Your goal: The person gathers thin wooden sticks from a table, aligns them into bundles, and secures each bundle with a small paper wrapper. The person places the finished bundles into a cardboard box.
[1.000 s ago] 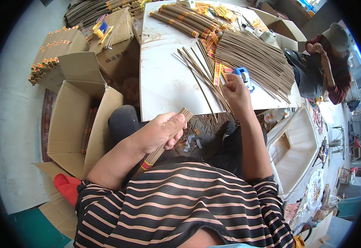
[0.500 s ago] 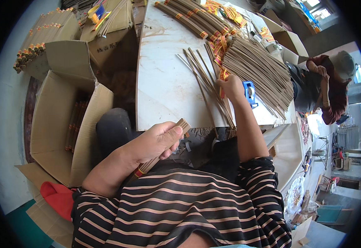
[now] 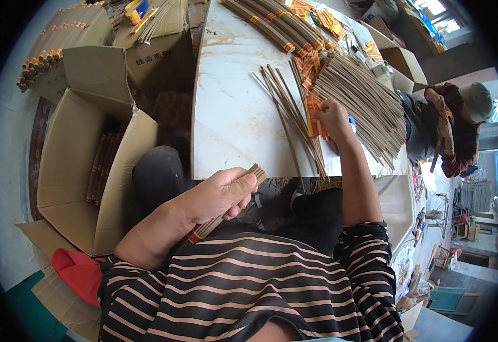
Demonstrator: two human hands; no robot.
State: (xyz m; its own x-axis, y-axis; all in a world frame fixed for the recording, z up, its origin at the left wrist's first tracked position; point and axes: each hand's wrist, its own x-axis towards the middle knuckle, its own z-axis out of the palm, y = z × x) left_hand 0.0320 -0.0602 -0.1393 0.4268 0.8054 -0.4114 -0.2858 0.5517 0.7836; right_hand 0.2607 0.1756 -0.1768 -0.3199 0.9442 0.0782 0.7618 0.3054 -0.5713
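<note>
A bundle of brown incense sticks (image 3: pixel 207 228) is wrapped in my left hand (image 3: pixel 226 196), close to my striped shirt. A red and yellow band circles its lower part, and its upper end pokes out past my thumb. Over the white table, my right hand (image 3: pixel 335 121) has its fingers closed at a red and yellow paper strip (image 3: pixel 314 108), apparently pinching its edge. Just behind that hand, a blue tape dispenser (image 3: pixel 351 120) is mostly hidden. Loose incense sticks (image 3: pixel 283 102) lie left of the strip, and a broad pile of sticks (image 3: pixel 357 97) spreads to the right.
Banded incense bundles (image 3: pixel 272 25) lie at the table's (image 3: pixel 232 125) far end. An open cardboard box (image 3: pixel 69 165) at my left holds several bundles; more are stacked (image 3: pixel 61 37) behind it. Another person (image 3: pixel 454 122) is at the right, beyond the table.
My right hand has shifted slightly right, and more of the paper strip shows beside its fingers. The tape dispenser is now mostly covered. My left hand keeps the bundle in about the same place.
</note>
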